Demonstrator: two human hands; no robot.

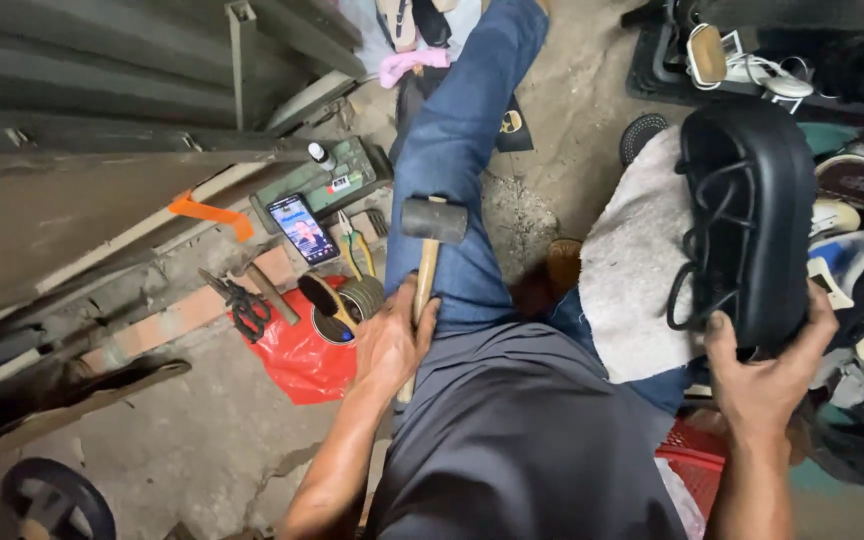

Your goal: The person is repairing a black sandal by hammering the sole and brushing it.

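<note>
1. Left hand [389, 345] is wrapped round the wooden handle of a mallet [428, 262], fingers clamped shut on it, the dark head up over the left thigh in blue jeans [457, 150].
2. Right hand [767, 380] grips the near end of a black shoe [747, 225], fingers curled tight on its edge. The shoe lies across a pale grey cloth [632, 265] spread over the right knee, with its black laces looping loose along the side.
3. So the shoe sits on the right knee and the mallet hangs well apart from it, over the other leg. To my eye this is the pause between blows: tool held ready, shoe being steadied.
4. Down on the concrete to the left: a phone [303, 229] with its screen lit, yellow-handled pliers [355, 250], black scissors [242, 305], a round tin [352, 305] on a red plastic bag [297, 360], and a green box [337, 180] by the wall.
5. A heap of other shoes [852, 210] is piled at the right.
6. Next move, I'd judge, calls for carrying the mallet across to the shoe, with the right hand pinning it firm on the cloth and its fingers clear of the strike point.
</note>
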